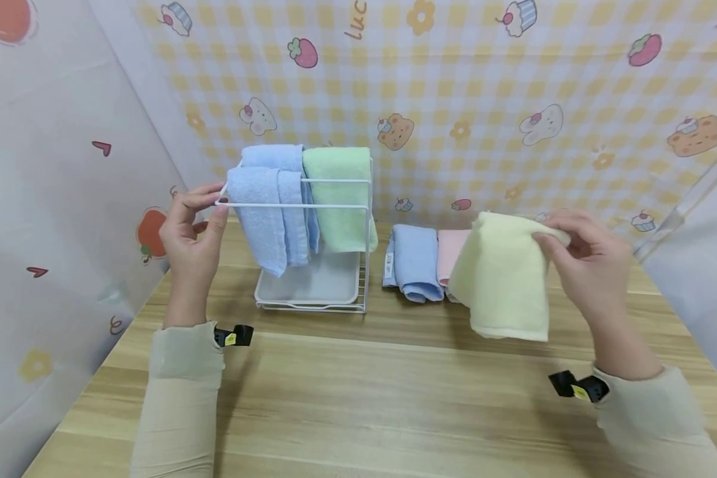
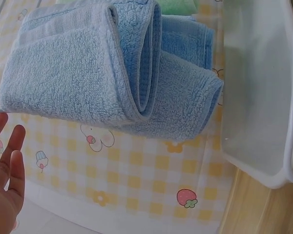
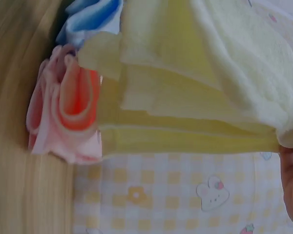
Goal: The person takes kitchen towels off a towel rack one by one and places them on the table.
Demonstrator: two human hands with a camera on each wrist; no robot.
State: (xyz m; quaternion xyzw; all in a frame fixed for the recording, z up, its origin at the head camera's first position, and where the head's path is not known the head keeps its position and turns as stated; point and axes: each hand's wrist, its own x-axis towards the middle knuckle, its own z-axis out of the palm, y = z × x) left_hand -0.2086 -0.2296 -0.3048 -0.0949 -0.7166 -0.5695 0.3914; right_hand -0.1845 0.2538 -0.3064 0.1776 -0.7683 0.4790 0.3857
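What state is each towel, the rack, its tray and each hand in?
Rack: standing upright
Tray: resting in the rack's base
Blue towels on the rack: draped, hanging down
Green towel: draped, hanging down
Yellow towel: held up, hanging
Blue towel beside the rack: folded, lying down
Pink towel: folded, lying down
Left hand: holding the rack's left end
Right hand: pinching the yellow towel

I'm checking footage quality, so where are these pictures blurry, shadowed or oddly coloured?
Head view: mostly sharp, soft shadow on the table beside the left sleeve; left wrist view: the blue towel shows crisp texture; right wrist view: the yellow towel looks soft, hazy, and the pink towel glows orange-red inside.
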